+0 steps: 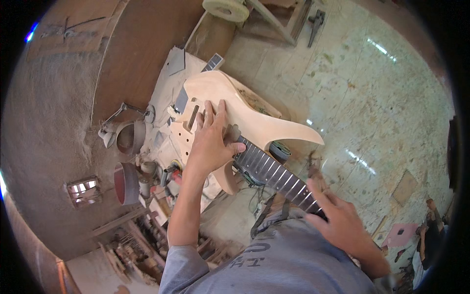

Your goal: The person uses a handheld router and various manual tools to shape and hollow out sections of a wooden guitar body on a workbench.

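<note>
An unpainted, pale wood electric guitar body [235, 105] with cut-out cavities and small holes lies tilted in front of me. Its dark neck [274, 171], crossed by bright frets, runs toward my waist. Flat on the body beside a cavity rests my left hand [212, 134], its fingers spread and its thumb over the start of the fretboard. My right hand [338, 215] is at the far end of the neck, near my shirt, with fingers stretched out and thumb apart. The fingertips there are somewhat blurred, and the neck's end is partly hidden behind that hand.
Behind the guitar, a cluttered bench [166, 88] holds another fretted neck [213, 62]. A desk lamp [108, 136], sanding drums [127, 181] and a red power tool [174, 175] are at left. Wood scraps [132, 245] lie below. Another person [430, 235] is at far right.
</note>
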The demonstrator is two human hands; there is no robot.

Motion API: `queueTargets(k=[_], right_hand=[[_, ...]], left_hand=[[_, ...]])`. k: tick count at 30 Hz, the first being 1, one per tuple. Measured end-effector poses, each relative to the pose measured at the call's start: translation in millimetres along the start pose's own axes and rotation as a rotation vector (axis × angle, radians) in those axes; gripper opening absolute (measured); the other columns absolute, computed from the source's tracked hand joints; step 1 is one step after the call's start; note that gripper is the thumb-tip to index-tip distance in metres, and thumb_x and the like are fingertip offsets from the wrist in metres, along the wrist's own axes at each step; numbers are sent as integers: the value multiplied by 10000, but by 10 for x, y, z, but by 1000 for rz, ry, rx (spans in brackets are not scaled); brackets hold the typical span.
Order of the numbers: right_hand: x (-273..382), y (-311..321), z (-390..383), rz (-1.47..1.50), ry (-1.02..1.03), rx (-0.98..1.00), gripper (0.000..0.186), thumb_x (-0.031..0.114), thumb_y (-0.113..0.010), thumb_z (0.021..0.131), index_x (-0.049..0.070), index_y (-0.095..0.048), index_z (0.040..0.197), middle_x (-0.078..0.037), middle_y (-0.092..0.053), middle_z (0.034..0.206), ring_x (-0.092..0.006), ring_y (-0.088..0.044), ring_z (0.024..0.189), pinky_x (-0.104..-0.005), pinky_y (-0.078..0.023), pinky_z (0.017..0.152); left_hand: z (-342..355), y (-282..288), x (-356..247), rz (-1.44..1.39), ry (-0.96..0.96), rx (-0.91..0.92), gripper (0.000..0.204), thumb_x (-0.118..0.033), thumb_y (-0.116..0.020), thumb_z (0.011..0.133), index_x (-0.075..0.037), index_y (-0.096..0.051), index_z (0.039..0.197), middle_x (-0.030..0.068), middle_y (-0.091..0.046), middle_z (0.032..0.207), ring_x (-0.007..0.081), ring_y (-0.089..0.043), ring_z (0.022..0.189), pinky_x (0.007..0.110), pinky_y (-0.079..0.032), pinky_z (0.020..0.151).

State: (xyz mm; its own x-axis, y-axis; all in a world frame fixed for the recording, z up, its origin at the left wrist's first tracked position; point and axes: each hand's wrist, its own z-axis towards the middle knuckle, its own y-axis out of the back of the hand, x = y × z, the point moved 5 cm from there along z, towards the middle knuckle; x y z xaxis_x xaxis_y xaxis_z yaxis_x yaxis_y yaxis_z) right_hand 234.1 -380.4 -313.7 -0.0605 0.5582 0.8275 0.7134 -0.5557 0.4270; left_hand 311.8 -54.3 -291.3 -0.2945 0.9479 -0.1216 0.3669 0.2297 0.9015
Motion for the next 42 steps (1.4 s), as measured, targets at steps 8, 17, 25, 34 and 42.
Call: queueTargets(k=[8,17,25,34,42], right_hand=[[-507,306,452,412,21,774,390,348,-658,1037,-19,-645,1168,-271,-693,827,-459,-708,799,-528,-543,746],[-573,-106,735,542,209,702,435,409,-629,1052,-24,-625,1013,-239,-603,627,-451,-659,627,-536,-516,637],[-484,-144,810,506,225,616,445,375,-629,1046,-68,-607,1014,-281,-631,677,-490,-667,674,-571,-514,681],[-76,-434,1233,360,220,385,479,401,-589,1073,-68,-556,1164,-353,-674,1029,-508,-671,997,-558,-502,894],[573,-299,1110,-66,299,12,746,273,-658,1048,92,-250,1646,-397,-607,1320,-557,-669,1111,-568,-521,969]], left_hand=[[80,72,-257,141,118,106,1352,-137,-949,678,-90,-92,1723,332,-96,1745,470,-163,1618,514,-291,1299],[134,55,-279,150,108,144,1355,-75,-905,690,-88,-31,1725,303,-81,1759,448,-182,1617,517,-293,1302],[136,72,-356,166,69,149,1293,-108,-917,745,-32,-60,1710,407,-82,1709,555,-200,1578,535,-302,1284],[82,-63,-105,101,20,53,1192,-189,-887,789,-87,-146,1717,400,-126,1709,630,-182,1553,698,-200,1259],[40,-147,123,-3,-100,-136,1165,-400,-924,736,-222,-297,1702,287,-194,1748,540,-203,1597,781,-125,1236]])
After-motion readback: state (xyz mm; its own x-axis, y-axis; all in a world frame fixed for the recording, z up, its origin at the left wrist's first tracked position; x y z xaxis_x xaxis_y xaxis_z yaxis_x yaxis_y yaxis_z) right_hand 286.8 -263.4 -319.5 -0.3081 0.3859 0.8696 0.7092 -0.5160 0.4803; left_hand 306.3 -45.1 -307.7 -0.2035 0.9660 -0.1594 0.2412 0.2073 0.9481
